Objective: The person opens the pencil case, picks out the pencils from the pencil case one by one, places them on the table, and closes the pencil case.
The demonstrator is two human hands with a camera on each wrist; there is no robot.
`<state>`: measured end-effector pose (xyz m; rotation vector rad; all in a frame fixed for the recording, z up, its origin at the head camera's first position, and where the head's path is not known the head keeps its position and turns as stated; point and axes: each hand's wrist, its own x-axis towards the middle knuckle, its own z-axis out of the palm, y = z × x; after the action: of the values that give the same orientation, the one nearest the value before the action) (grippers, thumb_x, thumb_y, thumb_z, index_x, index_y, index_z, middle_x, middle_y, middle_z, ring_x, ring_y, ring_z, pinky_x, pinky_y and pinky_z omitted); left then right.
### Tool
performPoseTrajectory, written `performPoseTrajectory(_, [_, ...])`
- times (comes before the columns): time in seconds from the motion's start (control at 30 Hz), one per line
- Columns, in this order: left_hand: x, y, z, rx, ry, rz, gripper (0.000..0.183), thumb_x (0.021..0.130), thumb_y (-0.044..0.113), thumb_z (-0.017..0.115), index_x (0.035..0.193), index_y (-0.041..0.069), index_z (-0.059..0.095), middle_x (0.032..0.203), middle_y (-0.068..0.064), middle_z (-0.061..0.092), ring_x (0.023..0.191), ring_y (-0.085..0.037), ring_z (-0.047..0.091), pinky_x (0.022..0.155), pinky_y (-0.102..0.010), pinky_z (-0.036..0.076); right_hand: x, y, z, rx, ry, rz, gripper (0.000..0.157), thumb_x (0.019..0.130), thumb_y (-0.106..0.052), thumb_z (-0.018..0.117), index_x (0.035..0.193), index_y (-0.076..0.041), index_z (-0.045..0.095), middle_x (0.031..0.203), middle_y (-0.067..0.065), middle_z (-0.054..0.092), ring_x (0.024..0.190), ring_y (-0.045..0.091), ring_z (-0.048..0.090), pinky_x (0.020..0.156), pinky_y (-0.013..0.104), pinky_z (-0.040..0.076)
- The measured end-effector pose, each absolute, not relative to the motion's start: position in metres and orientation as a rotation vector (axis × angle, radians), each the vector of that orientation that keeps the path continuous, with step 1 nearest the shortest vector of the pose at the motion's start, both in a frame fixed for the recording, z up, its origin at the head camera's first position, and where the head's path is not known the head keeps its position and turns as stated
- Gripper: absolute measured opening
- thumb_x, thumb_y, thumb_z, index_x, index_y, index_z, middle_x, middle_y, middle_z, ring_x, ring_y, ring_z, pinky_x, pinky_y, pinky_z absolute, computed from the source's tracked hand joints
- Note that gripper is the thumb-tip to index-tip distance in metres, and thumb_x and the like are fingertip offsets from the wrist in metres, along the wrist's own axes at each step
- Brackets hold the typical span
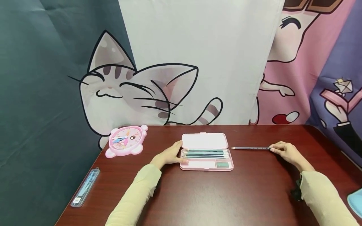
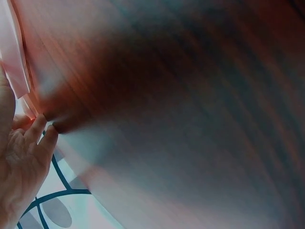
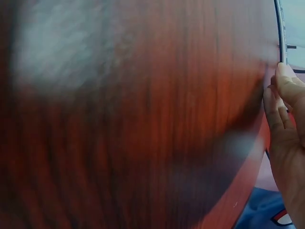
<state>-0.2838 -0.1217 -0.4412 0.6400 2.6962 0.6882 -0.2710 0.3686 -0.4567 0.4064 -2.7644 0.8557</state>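
Note:
A pink pencil case [image 1: 209,166] lies with its lid [image 1: 205,140] folded back on the table. Several pencils [image 1: 205,154] lie side by side inside, and a green eraser-like block [image 1: 222,164] sits in the front right compartment. My left hand [image 1: 168,154] holds the case's left end, thumb over the front left rim and fingers by the lid's hinge side. To the right, my right hand [image 1: 287,153] pinches the blunt end of a dark pencil [image 1: 250,148], whose sharpened tip points left at the case. In the right wrist view, thumb and fingertips meet on this pencil [image 3: 281,33].
A pink bear-shaped toy clock [image 1: 125,141] lies at the back left. Near the left edge is a clear, narrow plastic case [image 1: 85,187]. A light blue object [image 1: 355,201] shows at the right edge. A cartoon-printed curtain [image 1: 198,37] hangs behind the brown table [image 1: 209,197].

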Motion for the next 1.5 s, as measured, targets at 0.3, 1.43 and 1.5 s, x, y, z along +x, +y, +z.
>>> performPoseTrajectory(0.3, [-0.283,-0.120,-0.439,0.649,2.693,0.673,0.102,0.074,0.047,0.071,0.145,0.000,0.015,0.150,-0.014,0.021,0.137,-0.026,0.025,0.111,-0.040,0.025,-0.265,0.366,-0.458,0.346,-2.802,0.819,0.015,0.078,-0.011,0.070,0.087,0.000,0.072,0.081,0.008,0.062,0.073,-0.015,0.041,0.064,0.013,0.036])
performPoseTrajectory(1.43, [-0.287,-0.121,-0.445,0.684,2.714,0.664,0.101,0.074,0.045,0.072,0.144,-0.003,0.017,0.149,-0.016,0.022,0.136,-0.027,0.027,0.111,-0.039,0.027,-0.279,0.248,-0.434,0.545,-2.837,1.061,0.026,0.079,-0.017,0.071,0.099,0.000,0.069,0.092,0.015,0.070,0.082,0.016,0.065,0.072,0.026,0.051])
performPoseTrajectory(1.5, [-0.286,-0.121,-0.444,0.689,2.710,0.673,0.101,0.074,0.044,0.072,0.144,-0.003,0.016,0.149,-0.017,0.022,0.136,-0.028,0.028,0.110,-0.040,0.027,-0.280,0.234,-0.435,0.622,-2.849,1.072,0.023,0.078,-0.015,0.071,0.096,-0.002,0.070,0.090,0.012,0.070,0.081,0.014,0.063,0.071,0.025,0.050])
